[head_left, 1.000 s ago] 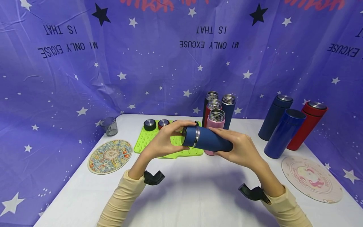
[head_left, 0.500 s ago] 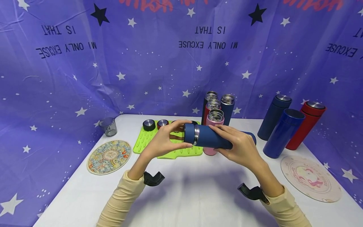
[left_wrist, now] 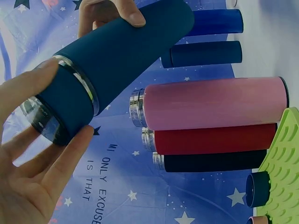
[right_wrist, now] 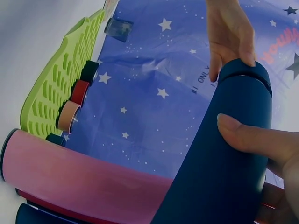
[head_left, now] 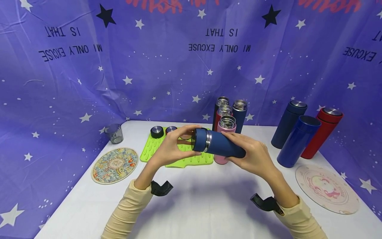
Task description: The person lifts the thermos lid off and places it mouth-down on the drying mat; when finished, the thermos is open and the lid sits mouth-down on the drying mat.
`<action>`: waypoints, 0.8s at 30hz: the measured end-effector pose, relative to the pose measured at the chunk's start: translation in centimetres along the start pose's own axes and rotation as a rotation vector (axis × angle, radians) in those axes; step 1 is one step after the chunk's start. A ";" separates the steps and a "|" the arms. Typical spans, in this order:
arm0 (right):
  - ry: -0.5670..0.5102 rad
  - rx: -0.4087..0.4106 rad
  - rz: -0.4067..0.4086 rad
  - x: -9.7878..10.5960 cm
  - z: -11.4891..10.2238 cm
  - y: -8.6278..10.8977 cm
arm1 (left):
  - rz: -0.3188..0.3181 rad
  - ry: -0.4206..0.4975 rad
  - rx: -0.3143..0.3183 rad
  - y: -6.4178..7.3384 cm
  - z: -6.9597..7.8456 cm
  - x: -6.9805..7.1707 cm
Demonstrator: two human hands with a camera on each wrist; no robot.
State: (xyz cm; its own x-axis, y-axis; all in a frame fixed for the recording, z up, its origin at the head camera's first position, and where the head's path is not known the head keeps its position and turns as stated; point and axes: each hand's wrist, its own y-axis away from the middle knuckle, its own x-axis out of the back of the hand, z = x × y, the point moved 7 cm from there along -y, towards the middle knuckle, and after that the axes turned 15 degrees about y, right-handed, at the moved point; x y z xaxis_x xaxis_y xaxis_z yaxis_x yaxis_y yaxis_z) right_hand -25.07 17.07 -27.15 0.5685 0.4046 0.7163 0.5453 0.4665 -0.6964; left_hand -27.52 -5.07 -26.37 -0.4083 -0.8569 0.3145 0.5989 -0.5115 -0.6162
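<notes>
A navy thermos bottle [head_left: 222,143] with a silver band near its lid is held above the table, lying almost level with its lid end to the left. My left hand [head_left: 168,147] grips that lid end, thumb and fingers spread round it; in the left wrist view the lid [left_wrist: 70,102] has a shiny end face. Around the body my right hand [head_left: 256,154] holds the bottle, its thumb lying along the side in the right wrist view. The base is hidden behind the right hand in the head view. A pink open-topped thermos [head_left: 221,159] stands just behind the held bottle.
Several open-mouthed thermoses, one navy [head_left: 240,116], stand at the back. A green mat [head_left: 152,148] bears several caps, including a black cap [head_left: 157,132]. At right stand a red thermos [head_left: 323,132], two blue ones and a pink coaster [head_left: 310,189]; at left, a glass [head_left: 114,133] and patterned coaster [head_left: 99,169].
The navy bottle has turned slightly in the hands: its base showed past the right hand half a second ago and is now hidden. Both hands keep nearly the same place.
</notes>
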 end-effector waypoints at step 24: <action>-0.119 -0.154 -0.076 -1.1 2.8 0.2 | 0.104 -0.097 0.160 0.6 -1.2 3.0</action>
State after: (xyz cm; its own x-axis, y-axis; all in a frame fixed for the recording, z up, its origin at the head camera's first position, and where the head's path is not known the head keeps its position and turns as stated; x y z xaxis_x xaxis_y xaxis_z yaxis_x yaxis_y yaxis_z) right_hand -27.30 18.95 -27.97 0.4502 0.4672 0.7610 0.6768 0.3774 -0.6321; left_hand -29.27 -7.90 -26.67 -0.2744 -0.9039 0.3281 0.7393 -0.4165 -0.5291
